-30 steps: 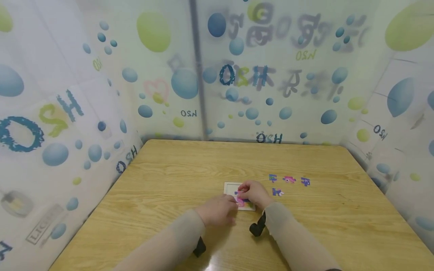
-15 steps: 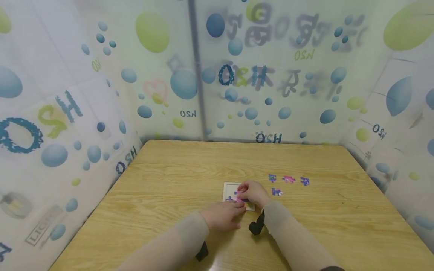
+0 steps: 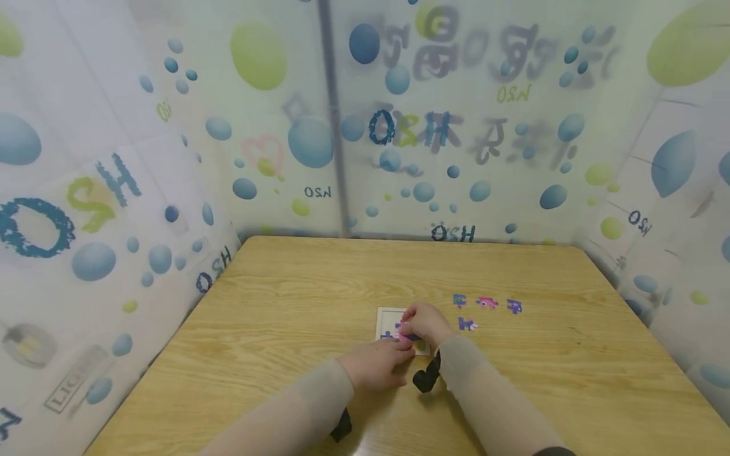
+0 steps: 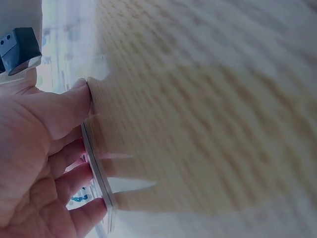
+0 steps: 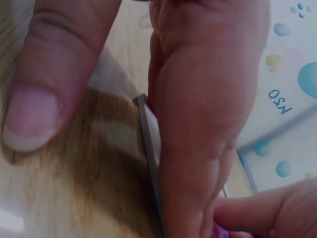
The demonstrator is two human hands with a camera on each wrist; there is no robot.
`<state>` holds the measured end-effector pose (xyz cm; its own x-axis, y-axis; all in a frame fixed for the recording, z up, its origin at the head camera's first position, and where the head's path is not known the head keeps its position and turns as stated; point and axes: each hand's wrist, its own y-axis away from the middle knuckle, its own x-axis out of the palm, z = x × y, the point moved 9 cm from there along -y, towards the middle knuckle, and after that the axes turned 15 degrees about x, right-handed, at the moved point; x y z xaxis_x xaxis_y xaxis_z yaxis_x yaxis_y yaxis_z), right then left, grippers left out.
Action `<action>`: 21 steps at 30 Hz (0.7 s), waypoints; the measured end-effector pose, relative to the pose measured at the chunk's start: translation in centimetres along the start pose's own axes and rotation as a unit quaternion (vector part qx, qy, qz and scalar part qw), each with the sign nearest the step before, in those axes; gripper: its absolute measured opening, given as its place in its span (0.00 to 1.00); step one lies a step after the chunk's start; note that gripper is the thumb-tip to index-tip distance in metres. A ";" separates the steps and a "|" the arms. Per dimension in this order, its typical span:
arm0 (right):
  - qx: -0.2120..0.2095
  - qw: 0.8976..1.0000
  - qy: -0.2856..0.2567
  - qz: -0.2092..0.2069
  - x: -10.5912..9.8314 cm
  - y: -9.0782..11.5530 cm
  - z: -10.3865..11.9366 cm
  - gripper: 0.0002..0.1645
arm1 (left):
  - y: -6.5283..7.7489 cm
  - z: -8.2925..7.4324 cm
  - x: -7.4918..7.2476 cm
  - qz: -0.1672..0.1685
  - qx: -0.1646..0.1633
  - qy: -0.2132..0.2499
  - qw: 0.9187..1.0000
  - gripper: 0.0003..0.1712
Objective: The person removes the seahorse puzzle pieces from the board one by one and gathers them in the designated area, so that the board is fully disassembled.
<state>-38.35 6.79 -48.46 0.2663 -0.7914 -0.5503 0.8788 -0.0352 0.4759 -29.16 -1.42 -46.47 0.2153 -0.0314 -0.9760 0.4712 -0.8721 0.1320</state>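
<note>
We see a person's 2 bare hands meeting over a pale-bordered puzzle board [image 3: 379, 324] on a wood-grain bench [image 3: 308, 291]. The left hand [image 3: 376, 365] lies at the board's near edge, its fingers fairly straight and touching it, the thumb set well apart. The right hand [image 3: 429, 324] is bent over the board's right side, fingertips close together at a pink-and-blue patch of puzzle [image 3: 402, 336]; we cannot tell whether they pinch a piece or only press.

The relation that counts, we judge, is this close: the patch sits directly under the right fingers and just beyond the left. The hands cover too much for us to tell its long axis.

To the right, nearer the right hand, the bench carries 4 more: a purple-and-white piece [image 3: 467, 324] and, behind it in a row, a green-marked piece [image 3: 459, 301], a pink piece [image 3: 487, 303] lying lengthwise left to right, and a purple piece [image 3: 514, 306].
</note>
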 end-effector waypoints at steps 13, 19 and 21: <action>-0.009 1.000 0.016 -0.002 0.3 -0.1 0.4 0.12 | 0.0 0.0 0.0 0.000 0.004 0.001 1.000 0.35; -0.007 1.000 0.022 -0.002 0.4 -0.3 0.6 0.12 | 0.0 -0.1 0.1 0.003 0.002 -0.002 1.000 0.35; -0.007 1.000 0.024 -0.002 0.4 -0.3 0.6 0.12 | 0.0 -0.1 0.1 0.004 0.003 -0.003 1.000 0.35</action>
<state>-38.77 6.09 -48.45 0.2818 -0.7607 -0.5847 0.8853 -0.0288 0.4641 -29.04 -1.38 -46.52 0.2134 -0.0408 -0.9761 0.4648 -0.8746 0.1382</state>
